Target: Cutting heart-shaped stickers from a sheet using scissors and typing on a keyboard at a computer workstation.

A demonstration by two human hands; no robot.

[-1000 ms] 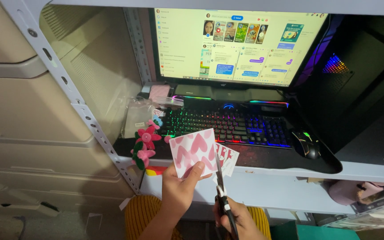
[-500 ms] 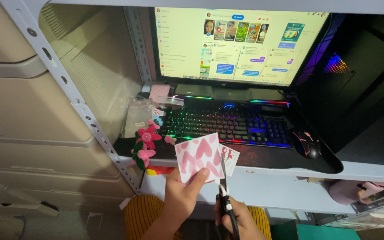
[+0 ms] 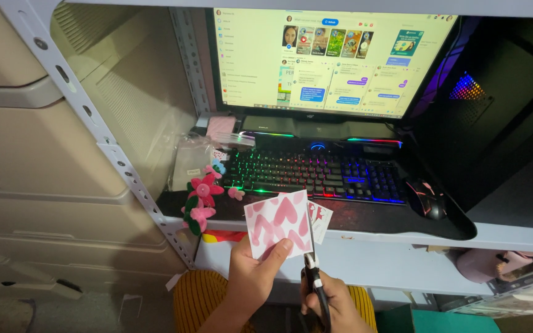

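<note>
The card [image 3: 277, 225], a stiff white sheet printed with pink hearts, is pinched at its lower edge in the grip of the left hand [image 3: 253, 277], thumb in front, fingers behind. Just right of that grip the scissors [image 3: 311, 259] stand upright, thin blades partly parted along the card's right edge; the right hand [image 3: 331, 302] is clenched around the black handles. Behind the blades a smaller piece [image 3: 321, 219] of the same print sticks out, touching the card.

As a judgement, the risk lies in how close the thumb sits to the blades: a slip or a tilt of the flexible card could nick it, or send the cut crooked through a heart. The loose piece could also drop.

Beyond the hands, the tabletop [image 3: 365, 237] is a pale metal shelf with perforated uprights. On it lie a dark mat, a keyboard [image 3: 316, 176] lit in rainbow colours, a glossy black mouse [image 3: 427, 198] and a bright monitor [image 3: 328, 58]. To the left of the grip, fuzzy pink flowers [image 3: 200, 200] hang at the frame.
</note>
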